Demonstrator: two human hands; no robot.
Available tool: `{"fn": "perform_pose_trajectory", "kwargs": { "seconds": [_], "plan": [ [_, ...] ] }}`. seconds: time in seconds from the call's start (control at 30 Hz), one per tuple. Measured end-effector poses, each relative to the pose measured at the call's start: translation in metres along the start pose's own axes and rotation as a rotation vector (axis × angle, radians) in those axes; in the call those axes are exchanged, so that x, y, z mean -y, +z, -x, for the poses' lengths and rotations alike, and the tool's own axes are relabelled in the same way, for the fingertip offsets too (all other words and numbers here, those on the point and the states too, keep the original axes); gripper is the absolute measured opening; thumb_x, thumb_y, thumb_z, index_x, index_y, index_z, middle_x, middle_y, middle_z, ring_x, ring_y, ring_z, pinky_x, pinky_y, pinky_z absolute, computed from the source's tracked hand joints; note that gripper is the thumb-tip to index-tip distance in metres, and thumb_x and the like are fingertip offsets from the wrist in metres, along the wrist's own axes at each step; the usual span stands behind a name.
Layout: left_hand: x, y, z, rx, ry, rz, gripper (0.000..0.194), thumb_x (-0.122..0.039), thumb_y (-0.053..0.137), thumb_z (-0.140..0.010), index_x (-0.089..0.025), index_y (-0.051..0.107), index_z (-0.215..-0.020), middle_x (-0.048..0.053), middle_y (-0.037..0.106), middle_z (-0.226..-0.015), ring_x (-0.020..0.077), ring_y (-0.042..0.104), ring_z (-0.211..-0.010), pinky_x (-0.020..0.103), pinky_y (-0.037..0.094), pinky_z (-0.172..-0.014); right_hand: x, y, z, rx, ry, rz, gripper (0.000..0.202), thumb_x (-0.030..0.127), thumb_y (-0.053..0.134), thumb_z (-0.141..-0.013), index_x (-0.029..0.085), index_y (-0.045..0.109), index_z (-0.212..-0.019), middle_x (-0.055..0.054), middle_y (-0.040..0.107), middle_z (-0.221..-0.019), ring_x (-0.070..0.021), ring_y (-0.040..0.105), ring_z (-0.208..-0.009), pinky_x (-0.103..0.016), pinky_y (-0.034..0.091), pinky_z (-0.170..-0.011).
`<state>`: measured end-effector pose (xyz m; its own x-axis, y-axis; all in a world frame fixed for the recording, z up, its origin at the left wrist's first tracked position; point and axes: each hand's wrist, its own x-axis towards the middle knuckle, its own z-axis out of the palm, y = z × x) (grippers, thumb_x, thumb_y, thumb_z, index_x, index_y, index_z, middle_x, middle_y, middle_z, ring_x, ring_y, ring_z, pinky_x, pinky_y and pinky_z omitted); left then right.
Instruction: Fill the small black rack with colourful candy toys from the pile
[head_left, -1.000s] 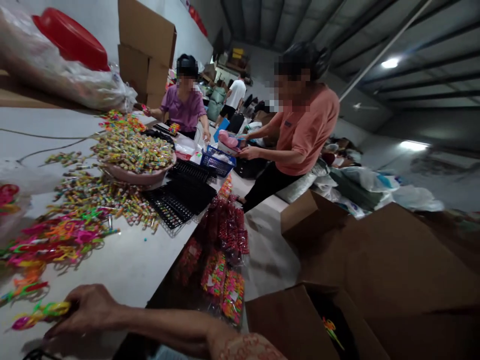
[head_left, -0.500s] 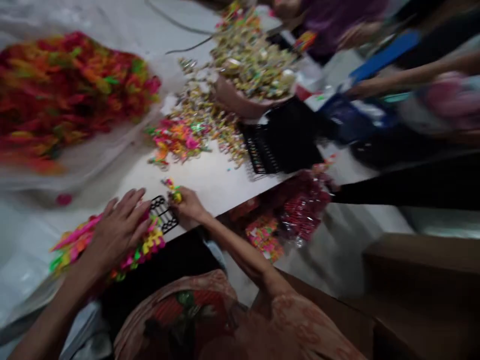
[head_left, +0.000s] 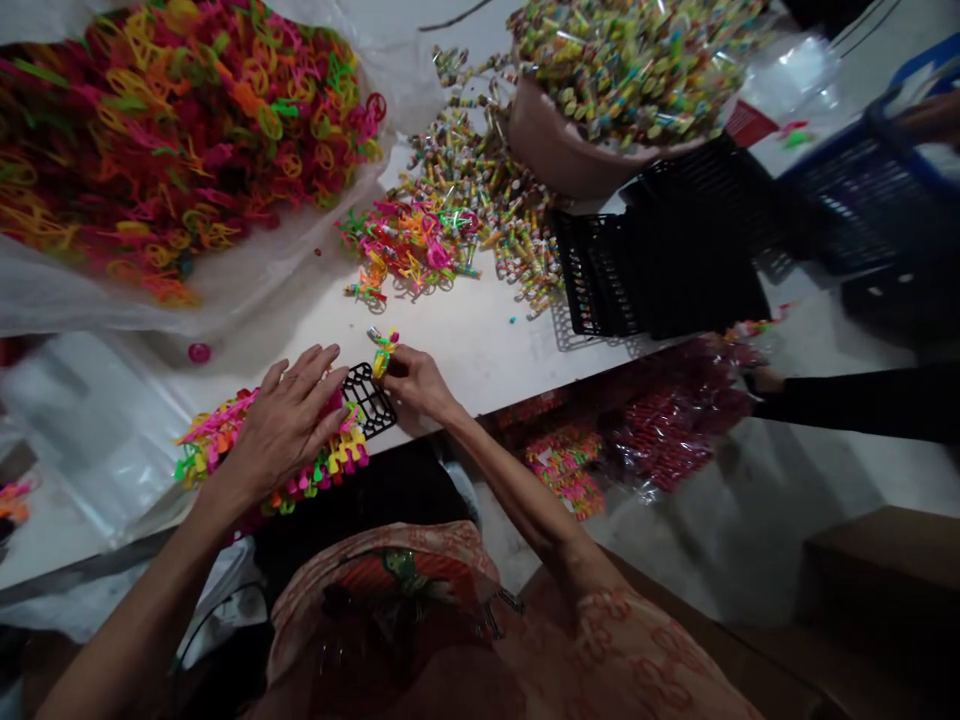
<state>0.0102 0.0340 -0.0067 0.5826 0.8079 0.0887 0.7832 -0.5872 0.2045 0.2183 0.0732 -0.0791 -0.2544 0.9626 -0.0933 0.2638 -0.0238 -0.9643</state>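
My left hand (head_left: 289, 422) lies flat, fingers stretched, over a packed row of small bright plastic toys (head_left: 217, 425) in pink, yellow, green and orange. The row sits on a black plastic rack (head_left: 369, 400), whose bare lattice end shows beyond my fingertips. Just right of that end, my right hand (head_left: 421, 382) pinches a small yellow plastic toy (head_left: 383, 358) with a little tube at its tip. Behind the hands, a loose pile of similar toys (head_left: 409, 240) merges into scattered small candy-filled tubes (head_left: 480, 180).
A big clear bag of colourful plastic pieces (head_left: 187, 150) fills the far left. A pink basin (head_left: 559, 150) heaped with tubes stands at the back. Stacked black racks (head_left: 667, 260) and a blue basket (head_left: 862, 190) are to the right. Wrapped red packs (head_left: 667, 425) lie below the table edge.
The camera view has swung, so everything sits further right and the people at upper right are mostly out of frame. Both hands keep nearly the same pose on the rack and toy.
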Motion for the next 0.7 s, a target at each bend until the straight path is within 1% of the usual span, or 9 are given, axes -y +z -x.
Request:
{"fn": "perform_pose_trajectory", "kwargs": {
  "seconds": [0.13,0.2,0.27,0.3,0.37,0.47,0.53,0.63,0.7],
  "plan": [
    [-0.003,-0.004,0.0,0.019,-0.044,0.024,0.047,-0.041,0.034,-0.098,-0.023,0.042,-0.14,0.013,0.045,-0.15,0.0278,0.039,-0.14,0.05,0.029,-0.111,0.007,0.001,0.006,-0.114,-0.005,0.263,0.005,0.015,0.056,-0.076,0.017,0.06,-0.073,-0.002,0.059,-0.083,-0.0159,0.057,-0.081,-0.026,0.044,-0.074],
    [-0.008,-0.012,-0.004,-0.023,-0.093,0.027,0.052,-0.043,0.035,-0.097,-0.022,0.037,-0.145,0.014,0.046,-0.149,0.0296,0.039,-0.14,0.054,0.022,-0.114,0.016,0.003,0.012,-0.128,-0.044,0.405,0.009,0.016,0.054,-0.082,0.017,0.063,-0.083,-0.006,0.062,-0.093,-0.0183,0.059,-0.09,-0.028,0.046,-0.079],
    [-0.014,-0.024,-0.012,-0.069,-0.123,0.047,0.056,-0.046,0.042,-0.094,-0.022,0.038,-0.145,0.014,0.052,-0.144,0.031,0.043,-0.137,0.056,0.019,-0.114,0.029,0.006,0.018,-0.119,-0.114,0.481,0.015,0.02,0.052,-0.088,0.017,0.065,-0.094,-0.01,0.062,-0.104,-0.0194,0.059,-0.098,-0.029,0.047,-0.084],
    [-0.017,-0.031,-0.018,-0.082,-0.123,0.073,0.055,-0.046,0.045,-0.093,-0.022,0.043,-0.142,0.013,0.057,-0.138,0.0305,0.049,-0.132,0.055,0.022,-0.114,0.035,0.007,0.02,-0.12,-0.144,0.485,0.018,0.022,0.05,-0.09,0.017,0.066,-0.098,-0.011,0.062,-0.107,-0.0194,0.058,-0.099,-0.03,0.048,-0.085],
    [-0.021,-0.042,-0.03,-0.095,-0.11,0.171,0.046,-0.047,0.046,-0.092,-0.022,0.056,-0.13,0.01,0.069,-0.12,0.0261,0.061,-0.114,0.048,0.035,-0.106,0.048,0.009,0.022,-0.163,-0.174,0.432,0.02,0.027,0.051,-0.093,0.017,0.066,-0.1,-0.011,0.061,-0.106,-0.0183,0.059,-0.096,-0.03,0.049,-0.084],
    [-0.021,-0.052,-0.044,-0.106,-0.13,0.396,0.038,-0.046,0.044,-0.094,-0.02,0.066,-0.111,0.005,0.073,-0.095,0.0182,0.066,-0.086,0.034,0.049,-0.085,0.06,0.002,0.019,-0.249,-0.168,0.211,0.021,0.034,0.055,-0.091,0.018,0.068,-0.097,-0.007,0.059,-0.101,-0.0137,0.059,-0.085,-0.027,0.051,-0.076],
    [-0.016,-0.056,-0.05,-0.092,-0.14,0.543,0.037,-0.048,0.046,-0.093,-0.019,0.068,-0.102,0.003,0.071,-0.089,0.0162,0.064,-0.08,0.028,0.05,-0.076,0.062,-0.007,0.016,-0.174,-0.159,0.002,0.025,0.041,0.059,-0.088,0.018,0.068,-0.092,-0.002,0.057,-0.094,-0.0099,0.057,-0.075,-0.023,0.051,-0.067],
    [-0.005,-0.057,-0.054,0.023,-0.096,0.655,0.04,-0.052,0.047,-0.091,-0.018,0.069,-0.094,0.003,0.069,-0.083,0.016,0.063,-0.076,0.027,0.05,-0.071,0.058,-0.023,0.011,0.158,-0.149,-0.233,0.031,0.048,0.065,-0.079,0.017,0.065,-0.079,0.003,0.053,-0.076,-0.0078,0.053,-0.064,-0.022,0.047,-0.06],
    [0.001,-0.054,-0.053,0.08,-0.079,0.614,0.046,-0.055,0.043,-0.092,-0.018,0.069,-0.098,0.005,0.069,-0.088,0.0176,0.064,-0.08,0.029,0.051,-0.073,0.051,-0.027,0.008,0.293,-0.136,-0.279,0.031,0.046,0.068,-0.076,0.017,0.06,-0.073,0.005,0.049,-0.068,-0.0081,0.05,-0.062,-0.022,0.044,-0.059]
  ]
}}
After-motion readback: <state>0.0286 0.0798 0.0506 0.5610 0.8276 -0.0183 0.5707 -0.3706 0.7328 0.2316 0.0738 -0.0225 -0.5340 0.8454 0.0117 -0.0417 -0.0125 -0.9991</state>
